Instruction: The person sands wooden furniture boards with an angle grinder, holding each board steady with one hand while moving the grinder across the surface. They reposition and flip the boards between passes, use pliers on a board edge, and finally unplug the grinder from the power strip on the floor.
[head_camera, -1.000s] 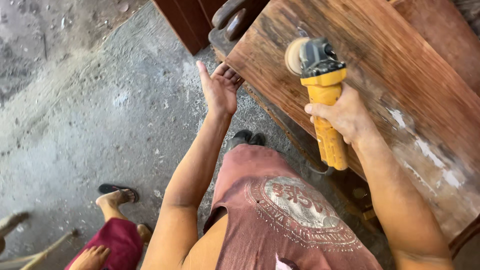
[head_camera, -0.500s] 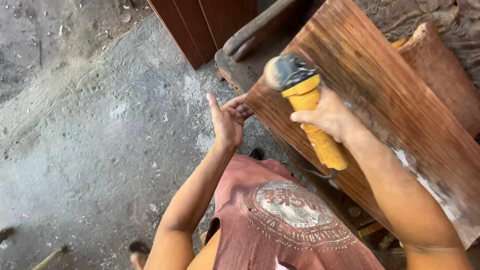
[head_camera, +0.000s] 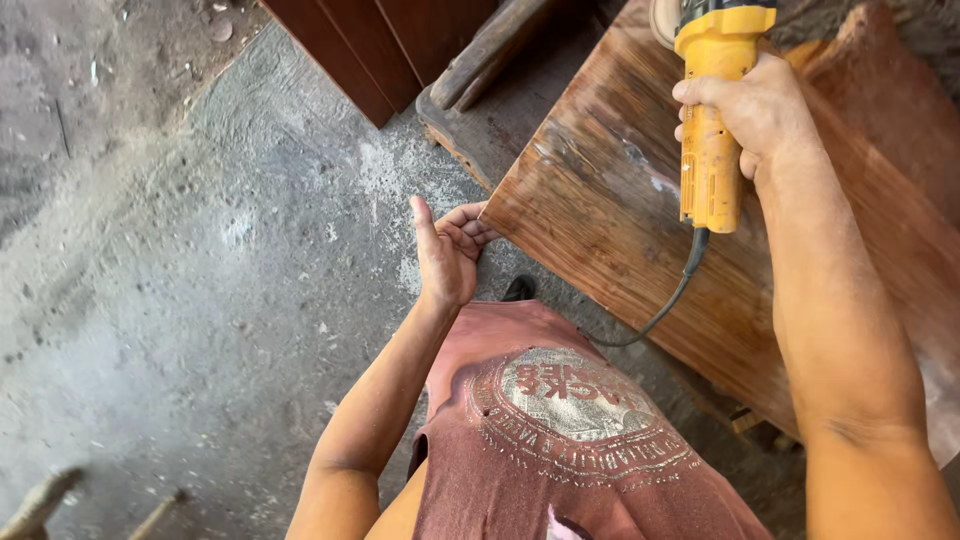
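The floor (head_camera: 200, 300) was bare grey concrete, rough and dusty, with pale sawdust smeared across it in streaks and a few chips scattered about. Up at the top stood some dark reddish-brown wooden panels (head_camera: 390, 45), upright, with an old weathered beam (head_camera: 490, 50) leaning just beside them. A couple of pale sticks (head_camera: 40, 500) lay in the bottom-left corner. Light was flat daylight, no hard shadows anywhere.
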